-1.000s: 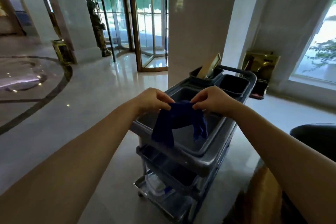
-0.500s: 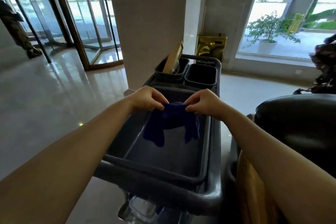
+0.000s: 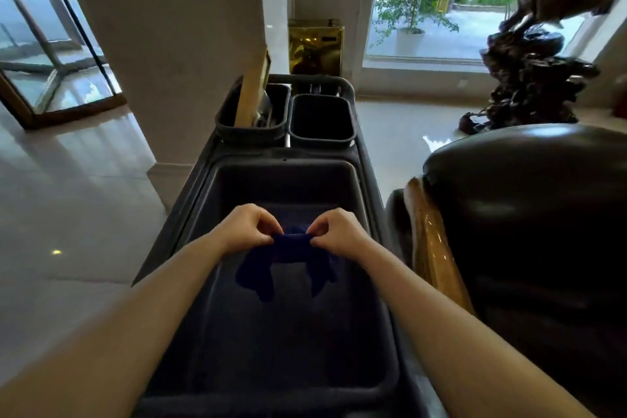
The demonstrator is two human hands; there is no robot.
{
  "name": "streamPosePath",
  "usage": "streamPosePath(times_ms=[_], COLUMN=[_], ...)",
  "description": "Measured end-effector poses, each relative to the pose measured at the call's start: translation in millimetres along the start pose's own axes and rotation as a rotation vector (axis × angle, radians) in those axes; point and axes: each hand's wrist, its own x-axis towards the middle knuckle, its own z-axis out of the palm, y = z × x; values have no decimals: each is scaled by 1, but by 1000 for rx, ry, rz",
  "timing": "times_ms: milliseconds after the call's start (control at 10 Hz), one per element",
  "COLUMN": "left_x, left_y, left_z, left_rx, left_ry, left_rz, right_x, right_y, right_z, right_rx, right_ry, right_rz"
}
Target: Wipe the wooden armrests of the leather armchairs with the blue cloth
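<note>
1. Hanging between two hands in the head view, the blue cloth (image 3: 288, 260) is held above the large tub (image 3: 288, 366) of a grey cleaning cart (image 3: 364, 159); both its ends droop toward the tub floor.
2. One top corner of the cloth is pinched by the curled fingers of the left hand (image 3: 246, 229), the other by those of the right hand (image 3: 337, 231), with the fabric bunched between them.
3. Two smaller bins (image 3: 320, 141) are seen at the cart's far end; a flat tan board (image 3: 252, 92) is stood tilted in the left one.
4. A dark leather armchair (image 3: 529, 214) is seen just right of the cart, its glossy wooden armrest (image 3: 432, 244) facing the cart and untouched by the cloth.
5. A pale pillar (image 3: 176, 44) and polished floor (image 3: 68, 197) are seen to the left.
</note>
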Motion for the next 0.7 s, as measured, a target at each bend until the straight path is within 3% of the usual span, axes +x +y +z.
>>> streamPosePath(times_ms=[400,600,700], left_x=[44,61,68], left_y=[-95,-98,-84], left_z=[60,54,40], left_rx=[-145,-186,-180], left_ry=[-237,-340,-340], left_rz=[-72,-76,-55], right_x=[31,37,37], right_y=[50,44,37], right_z=[90,81,69], right_rx=[45,51,71], right_ry=[-93,-173,-115], right_rz=[336,387,415])
